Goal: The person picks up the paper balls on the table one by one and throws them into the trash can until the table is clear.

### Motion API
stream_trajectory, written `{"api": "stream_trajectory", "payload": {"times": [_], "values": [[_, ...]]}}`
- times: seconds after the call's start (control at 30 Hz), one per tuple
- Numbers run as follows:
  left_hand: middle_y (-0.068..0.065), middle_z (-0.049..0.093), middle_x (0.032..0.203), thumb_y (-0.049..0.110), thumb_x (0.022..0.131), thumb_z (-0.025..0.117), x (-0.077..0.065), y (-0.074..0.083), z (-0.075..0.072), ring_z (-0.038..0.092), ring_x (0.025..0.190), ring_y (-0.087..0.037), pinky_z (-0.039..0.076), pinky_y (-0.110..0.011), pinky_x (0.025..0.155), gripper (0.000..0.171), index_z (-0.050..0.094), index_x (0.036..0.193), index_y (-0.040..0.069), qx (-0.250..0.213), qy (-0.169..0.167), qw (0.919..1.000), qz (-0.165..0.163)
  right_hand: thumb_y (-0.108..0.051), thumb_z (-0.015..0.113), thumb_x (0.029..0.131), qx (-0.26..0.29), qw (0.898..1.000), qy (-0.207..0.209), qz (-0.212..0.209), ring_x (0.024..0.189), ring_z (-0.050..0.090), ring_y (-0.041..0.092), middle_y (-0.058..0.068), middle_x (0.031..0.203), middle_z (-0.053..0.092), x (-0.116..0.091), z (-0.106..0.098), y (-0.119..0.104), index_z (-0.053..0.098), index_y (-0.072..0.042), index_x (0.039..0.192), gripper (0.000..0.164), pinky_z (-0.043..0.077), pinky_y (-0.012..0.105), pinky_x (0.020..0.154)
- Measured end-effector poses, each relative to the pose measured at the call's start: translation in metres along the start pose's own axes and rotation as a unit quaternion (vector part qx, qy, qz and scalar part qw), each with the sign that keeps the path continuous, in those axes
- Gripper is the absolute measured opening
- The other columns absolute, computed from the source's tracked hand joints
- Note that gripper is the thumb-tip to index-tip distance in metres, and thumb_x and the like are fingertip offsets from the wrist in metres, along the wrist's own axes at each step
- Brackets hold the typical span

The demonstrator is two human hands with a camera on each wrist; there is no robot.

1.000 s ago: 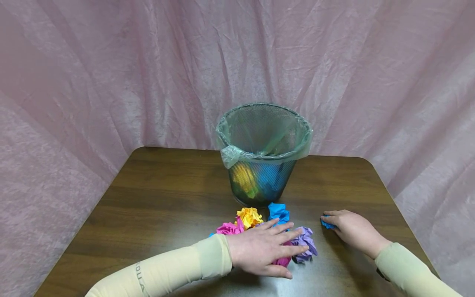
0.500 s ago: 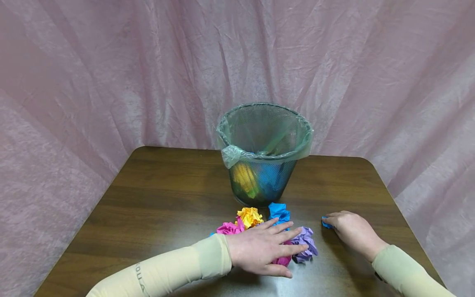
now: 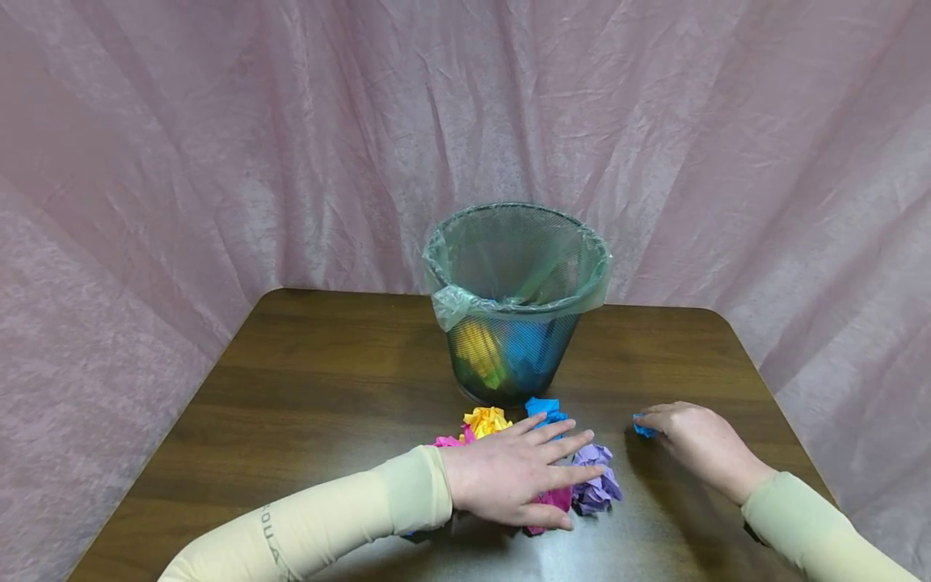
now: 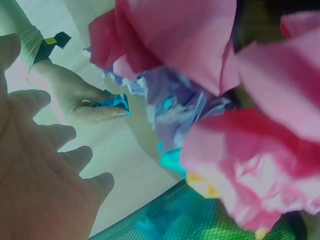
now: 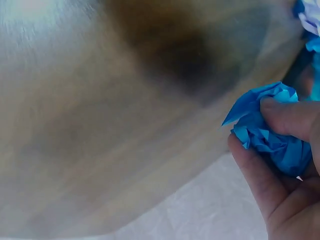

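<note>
Blue paper ball [image 5: 280, 135] is in my right hand [image 3: 705, 449], pinched between thumb and fingers, well to the right of the pile; it looks to be off the table [image 3: 342, 364], though how high I can't tell. Should handle as next to nothing in weight: crumpled paper, dry, springy, creases giving grip, so slipping is unlikely. Can't really break, only squash flatter or tear at a loose corner (one pointed flap sticks out past my thumb). Best hold is a light pinch across the bulky middle, not on that flap.

My left hand [image 3: 509, 477] lies palm down over the pile, fingers spread, gripping nothing; whether the palm actually presses the paper, can't tell. Around it: purple ball [image 3: 596, 481] beyond the fingertips, pink ball [image 3: 554, 501] partly under the fingers, yellow ball [image 3: 486, 422] and a second blue ball [image 3: 544, 409] on the side toward the bin. Same sort of paper, so likely the same soft, light feel.

Container: mesh bin [image 3: 563, 343], upright behind the pile, lined with a clear greenish bag [image 3: 454, 307] folded over the rim. Yellow, blue and some green show through the lower mesh; separate pieces can't be counted. Upper part looks unfilled, mouth uncovered.
</note>
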State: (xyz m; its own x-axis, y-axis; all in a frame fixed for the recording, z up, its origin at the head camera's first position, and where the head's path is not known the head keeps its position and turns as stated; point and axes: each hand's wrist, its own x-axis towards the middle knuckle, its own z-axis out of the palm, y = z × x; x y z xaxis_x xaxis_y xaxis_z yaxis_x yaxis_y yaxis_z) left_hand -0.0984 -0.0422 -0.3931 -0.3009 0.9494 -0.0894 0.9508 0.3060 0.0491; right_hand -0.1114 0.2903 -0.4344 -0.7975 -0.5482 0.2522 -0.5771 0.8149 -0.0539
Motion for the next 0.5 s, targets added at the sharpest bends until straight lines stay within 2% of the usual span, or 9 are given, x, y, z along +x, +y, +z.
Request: {"api": "stream_trajectory", "payload": {"times": [0.13, 0.3, 0.5], "values": [[0.000, 0.006, 0.172, 0.069, 0.103, 0.028, 0.001, -0.002, -0.009, -0.002, 0.156, -0.020, 0.005, -0.044, 0.125, 0.073, 0.015, 0.165, 0.033, 0.026, 0.016, 0.9995, 0.001, 0.008, 0.084, 0.076, 0.002, 1.000, 0.014, -0.003, 0.101, 0.072, 0.033, 0.010, 0.111, 0.076, 0.002, -0.016, 0.000, 0.080, -0.006, 0.109, 0.036, 0.058, 0.050, 0.084], [-0.002, 0.007, 0.172, 0.068, 0.103, 0.029, 0.001, -0.003, -0.024, -0.003, 0.156, -0.021, 0.005, -0.044, 0.125, 0.073, 0.018, 0.165, 0.032, 0.048, 0.025, 0.9985, 0.003, 0.008, 0.086, 0.071, 0.002, 0.998, 0.055, -0.011, 0.100, 0.073, 0.032, 0.008, 0.112, 0.076, 0.005, -0.037, 0.002, 0.080, -0.007, 0.109, 0.041, 0.058, 0.049, 0.083], [-0.005, 0.010, 0.171, 0.068, 0.103, 0.030, 0.001, -0.004, -0.042, 0.002, 0.157, -0.025, 0.001, -0.044, 0.125, 0.073, 0.020, 0.165, 0.031, 0.080, 0.042, 0.9958, 0.010, 0.009, 0.087, 0.068, -0.004, 0.996, 0.086, -0.021, 0.099, 0.073, 0.032, 0.007, 0.111, 0.076, 0.010, -0.060, 0.004, 0.080, -0.008, 0.108, 0.044, 0.058, 0.049, 0.080]]}}
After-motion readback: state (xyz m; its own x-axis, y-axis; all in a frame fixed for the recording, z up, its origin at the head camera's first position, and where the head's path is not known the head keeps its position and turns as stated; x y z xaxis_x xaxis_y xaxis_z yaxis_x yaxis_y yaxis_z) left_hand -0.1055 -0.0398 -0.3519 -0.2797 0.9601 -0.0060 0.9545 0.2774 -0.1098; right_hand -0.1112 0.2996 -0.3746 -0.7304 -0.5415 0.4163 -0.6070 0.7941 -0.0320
